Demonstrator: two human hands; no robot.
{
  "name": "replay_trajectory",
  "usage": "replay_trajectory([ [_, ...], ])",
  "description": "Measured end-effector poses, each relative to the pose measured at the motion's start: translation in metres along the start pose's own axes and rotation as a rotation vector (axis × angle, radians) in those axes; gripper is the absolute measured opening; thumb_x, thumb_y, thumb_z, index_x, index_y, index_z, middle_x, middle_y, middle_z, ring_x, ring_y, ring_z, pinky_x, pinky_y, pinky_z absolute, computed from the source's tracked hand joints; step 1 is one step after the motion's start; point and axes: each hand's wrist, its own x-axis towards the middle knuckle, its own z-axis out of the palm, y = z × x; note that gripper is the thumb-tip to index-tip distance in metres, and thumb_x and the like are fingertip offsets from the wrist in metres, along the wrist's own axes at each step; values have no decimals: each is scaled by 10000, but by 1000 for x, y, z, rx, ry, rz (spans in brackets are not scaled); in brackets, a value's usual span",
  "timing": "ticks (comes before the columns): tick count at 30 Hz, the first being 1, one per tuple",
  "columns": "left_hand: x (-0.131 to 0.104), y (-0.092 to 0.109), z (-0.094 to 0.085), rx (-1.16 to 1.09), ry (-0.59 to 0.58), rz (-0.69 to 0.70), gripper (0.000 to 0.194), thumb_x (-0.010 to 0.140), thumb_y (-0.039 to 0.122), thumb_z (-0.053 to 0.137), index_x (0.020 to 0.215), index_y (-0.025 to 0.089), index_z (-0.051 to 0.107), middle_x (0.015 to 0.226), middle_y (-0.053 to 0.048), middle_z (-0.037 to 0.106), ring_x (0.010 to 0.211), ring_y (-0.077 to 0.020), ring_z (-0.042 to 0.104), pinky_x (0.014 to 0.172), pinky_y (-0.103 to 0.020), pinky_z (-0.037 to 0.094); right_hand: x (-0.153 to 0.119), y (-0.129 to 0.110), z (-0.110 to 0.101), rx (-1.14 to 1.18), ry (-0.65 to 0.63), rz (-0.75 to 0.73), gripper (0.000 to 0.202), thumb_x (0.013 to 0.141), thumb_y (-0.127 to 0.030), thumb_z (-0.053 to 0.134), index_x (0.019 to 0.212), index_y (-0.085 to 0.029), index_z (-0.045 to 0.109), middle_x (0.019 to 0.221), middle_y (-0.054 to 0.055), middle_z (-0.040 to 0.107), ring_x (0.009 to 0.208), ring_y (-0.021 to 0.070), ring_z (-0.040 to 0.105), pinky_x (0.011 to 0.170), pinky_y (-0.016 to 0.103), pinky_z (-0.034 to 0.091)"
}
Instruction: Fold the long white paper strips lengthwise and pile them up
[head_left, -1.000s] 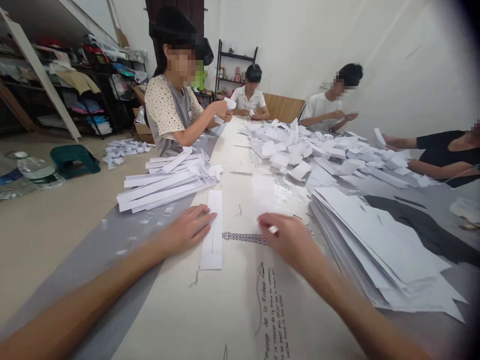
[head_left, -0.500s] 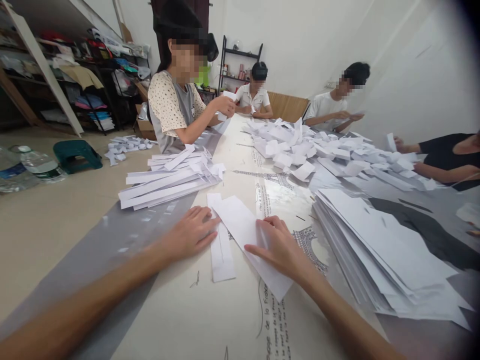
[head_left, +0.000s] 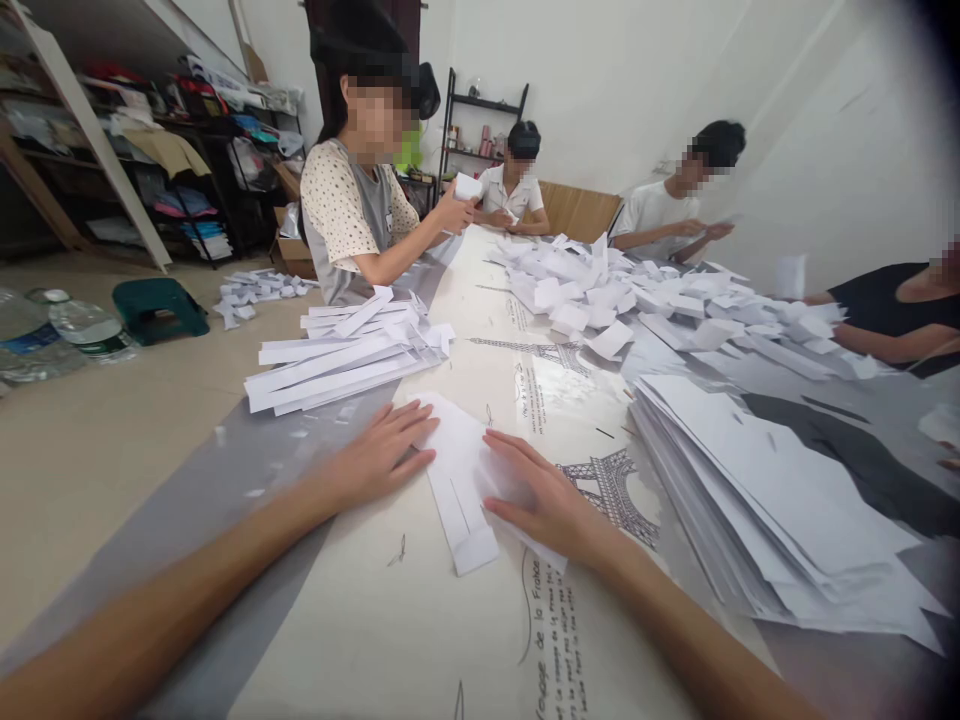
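Observation:
White paper (head_left: 457, 425) lies on the printed tablecloth in front of me, partly folded. Its narrow front strip (head_left: 474, 545) carries a thin line down the middle, and another panel is partly under my right hand. My left hand (head_left: 382, 455) rests open at the paper's upper left edge, fingertips on it. On the other side, my right hand (head_left: 540, 490) is open, thumb and fingers apart, touching the panel on the right. How the layers overlap beneath that hand is hidden.
Folded paper strips (head_left: 345, 360) are piled at the left table edge. A stack of flat white sheets (head_left: 772, 500) lies to the right. Behind it spreads a heap of small folded papers (head_left: 630, 295). Several people sit around the table, one (head_left: 360, 215) close on the left handling paper.
The right-hand panel has swung across and now overlaps the narrow strip, which has turned slightly. My right hand has shifted a little left. The nearby person's hands have turned their paper.

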Motion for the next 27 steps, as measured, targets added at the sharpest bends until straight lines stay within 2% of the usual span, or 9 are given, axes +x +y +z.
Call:
replay_trajectory([
  [3,-1,0,-6,32,8,38,540,1042,560,423,1426,199,540,1423,-136,574,1409,-320,440,1191,-510,329,1,7,0,-56,14,12,830,970,-570,565,1641,-337,134,1694,35,252,1556,289,242,1258,548,286],
  [5,-1,-1,-12,31,5,75,592,1020,590,464,1460,197,510,1401,-146,579,1355,-324,486,1162,-500,368,1,10,-1,-103,-32,-51,864,978,-615,532,1651,-330,71,1697,40,235,1566,287,205,1276,565,228],
  [7,0,-3,-15,13,-27,121,636,1019,607,466,1532,234,428,1503,-128,518,1390,-313,471,1210,-510,296,1,12,-2,-139,-73,-114,861,987,-635,504,1654,-321,60,1698,35,220,1570,267,187,1290,546,195],
  [10,1,-10,-13,-44,-134,182,637,1046,593,428,1607,322,293,1644,-48,365,1504,-265,358,1279,-483,124,1,11,-5,-166,-99,-153,844,989,-638,503,1654,-295,111,1697,35,210,1568,251,192,1293,517,207],
  [12,2,-14,-10,-75,-185,189,627,1051,589,424,1612,350,277,1654,-16,334,1528,-238,319,1287,-450,99,2,10,-7,-164,-97,-163,820,989,-634,511,1648,-299,157,1691,28,230,1563,254,212,1290,516,222],
  [15,1,-17,-7,-110,-171,165,606,1045,585,449,1593,354,330,1632,-9,377,1516,-223,347,1283,-436,142,2,10,-9,-142,-93,-145,804,973,-647,533,1636,-332,206,1679,6,267,1551,266,248,1281,533,244],
  [20,-4,-23,-7,-110,-109,77,599,1011,614,500,1529,313,467,1554,-50,504,1468,-273,422,1236,-476,278,2,10,-11,-112,-104,-113,813,955,-642,573,1629,-391,193,1668,-28,288,1542,278,274,1270,563,259],
  [25,-5,-28,-5,-127,-67,106,567,1001,601,532,1481,299,534,1483,-68,579,1399,-266,502,1231,-471,293,3,14,-13,-98,-109,-119,827,944,-638,596,1627,-397,197,1665,-34,297,1542,276,277,1276,559,240],
  [27,-6,-29,-4,-150,-42,100,530,1003,589,536,1442,295,579,1443,-70,610,1371,-260,525,1202,-442,345,3,16,-14,-93,-130,-102,836,930,-659,601,1623,-398,214,1665,-35,298,1545,279,268,1276,560,236],
])
